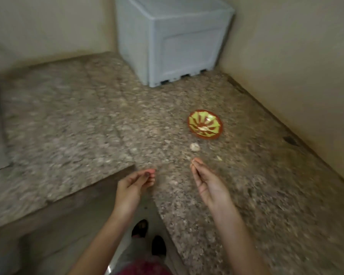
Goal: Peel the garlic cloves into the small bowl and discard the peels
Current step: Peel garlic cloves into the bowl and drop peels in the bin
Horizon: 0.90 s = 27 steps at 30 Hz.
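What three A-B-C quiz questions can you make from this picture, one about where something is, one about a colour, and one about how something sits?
1. Where is the big pale grey plastic box?
A) at the back corner of the speckled stone counter
B) on the floor
C) under the counter

2. What colours is the small round bowl inside?
A) blue
B) yellow-green with red-brown stripes
C) plain white

3. How does the small round bowl sit?
A) upside down
B) stacked on the box
C) open side up on the counter

Answers: 1 A, it stands where the two walls meet; 2 B, its painted inside shows; 3 C, its inside faces up.
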Motion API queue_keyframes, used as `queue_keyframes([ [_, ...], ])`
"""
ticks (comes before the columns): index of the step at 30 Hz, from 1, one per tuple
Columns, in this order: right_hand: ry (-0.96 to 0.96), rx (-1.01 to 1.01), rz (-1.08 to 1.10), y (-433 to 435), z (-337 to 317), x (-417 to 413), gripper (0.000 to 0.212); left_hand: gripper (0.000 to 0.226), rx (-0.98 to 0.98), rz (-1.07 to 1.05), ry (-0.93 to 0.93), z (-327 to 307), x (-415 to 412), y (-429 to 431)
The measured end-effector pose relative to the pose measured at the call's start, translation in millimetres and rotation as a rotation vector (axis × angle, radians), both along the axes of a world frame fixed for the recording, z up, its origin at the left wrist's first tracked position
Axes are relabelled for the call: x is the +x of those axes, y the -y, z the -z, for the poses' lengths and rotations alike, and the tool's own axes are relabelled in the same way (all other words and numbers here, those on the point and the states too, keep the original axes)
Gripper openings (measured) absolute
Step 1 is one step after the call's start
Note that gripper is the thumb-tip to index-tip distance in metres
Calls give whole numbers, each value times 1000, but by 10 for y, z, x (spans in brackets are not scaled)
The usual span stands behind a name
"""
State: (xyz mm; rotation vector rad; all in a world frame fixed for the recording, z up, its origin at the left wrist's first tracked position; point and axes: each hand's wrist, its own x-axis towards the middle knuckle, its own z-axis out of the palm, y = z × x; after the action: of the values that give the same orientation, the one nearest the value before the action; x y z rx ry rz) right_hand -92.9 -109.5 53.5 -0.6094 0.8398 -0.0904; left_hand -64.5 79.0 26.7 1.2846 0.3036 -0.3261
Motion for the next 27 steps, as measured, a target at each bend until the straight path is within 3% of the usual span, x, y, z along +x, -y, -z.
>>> queue_keyframes([
  [7,38,101,-537,-1613,78,264,15,22,46,-494,-3,-76,-620,-1335],
  [15,-2,80,-1058,-3718,306,-398,18,22,67,-1026,-77,180,-1892,-3058],
  [23,-96,-213,-1446,-5552,1341,-1086,15,22,107,-1292,-304,1006,-2810,-4584],
  [27,-98,-408,-1574,-6217,2161,-1277,15,22,98,-1357,-414,1882,-3056,-5087],
])
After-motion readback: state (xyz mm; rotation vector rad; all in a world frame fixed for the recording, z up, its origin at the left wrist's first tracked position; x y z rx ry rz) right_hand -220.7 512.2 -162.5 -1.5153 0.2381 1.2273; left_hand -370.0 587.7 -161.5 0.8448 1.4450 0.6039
